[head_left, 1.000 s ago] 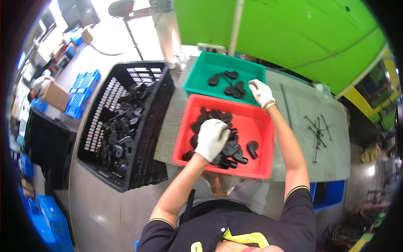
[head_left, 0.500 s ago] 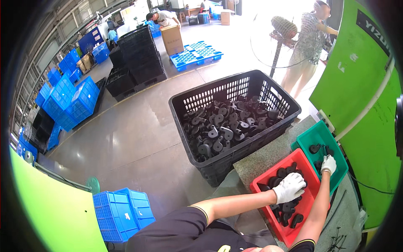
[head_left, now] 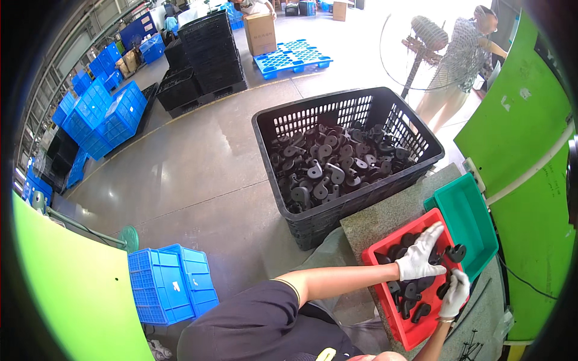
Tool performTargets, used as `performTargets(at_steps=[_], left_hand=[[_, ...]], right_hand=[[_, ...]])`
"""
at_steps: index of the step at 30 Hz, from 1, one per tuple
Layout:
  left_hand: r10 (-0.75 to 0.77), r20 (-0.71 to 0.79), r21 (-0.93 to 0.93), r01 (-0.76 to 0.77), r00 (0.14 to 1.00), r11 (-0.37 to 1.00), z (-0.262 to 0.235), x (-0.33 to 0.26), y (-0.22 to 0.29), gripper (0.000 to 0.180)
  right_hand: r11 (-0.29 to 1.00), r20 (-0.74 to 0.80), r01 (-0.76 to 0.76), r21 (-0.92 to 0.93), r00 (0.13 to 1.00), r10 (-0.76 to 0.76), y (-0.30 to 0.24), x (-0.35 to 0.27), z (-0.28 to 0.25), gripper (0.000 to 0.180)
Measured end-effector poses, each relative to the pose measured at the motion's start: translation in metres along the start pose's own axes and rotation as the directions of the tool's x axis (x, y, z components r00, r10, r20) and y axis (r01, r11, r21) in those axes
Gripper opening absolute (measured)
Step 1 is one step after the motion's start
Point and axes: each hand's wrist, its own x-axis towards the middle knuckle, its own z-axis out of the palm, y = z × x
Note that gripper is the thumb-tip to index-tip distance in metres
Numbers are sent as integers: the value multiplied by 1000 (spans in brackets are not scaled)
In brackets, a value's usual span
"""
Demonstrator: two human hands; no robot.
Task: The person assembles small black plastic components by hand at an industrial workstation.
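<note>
My left hand, in a white glove, is open over the red tray, thumb and fingers spread above black hook-shaped plastic pieces. My right hand, also gloved, is at the tray's right side with its fingers curled. A black plastic piece shows at its inner side, in its grip. Another black piece with a round end overlaps the tray's right rim between the two hands; I cannot tell what supports it. The green tray adjoins the red one on the far right.
A large black crate full of similar black pieces stands beyond the grey bench. Bright green panels flank me. Blue crates stand at lower left, near a pole with a green disc. A fan and a person are at far right.
My right hand has moved from the green tray to the red tray's right side. The black pieces seen in the green tray no longer show there. My left hand's fingers have spread.
</note>
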Motion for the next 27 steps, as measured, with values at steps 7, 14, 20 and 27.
performTargets(at_steps=[7, 14, 20, 27], left_hand=[[30, 504, -292, 138, 863, 946, -9, -1, 17, 91], [50, 585, -440, 265, 809, 858, -13, 0, 20, 78], [139, 464, -467, 109, 875, 877, -1, -2, 7, 78], [144, 482, -476, 121, 864, 871, -11, 0, 21, 71]], right_hand=[[889, 79, -216, 404, 976, 202, 13, -38, 12, 18], [868, 127, -253, 428, 967, 219, 17, -44, 16, 26], [905, 72, -179, 386, 984, 164, 20, -37, 22, 24], [910, 77, -157, 384, 987, 138, 6, -37, 20, 17]])
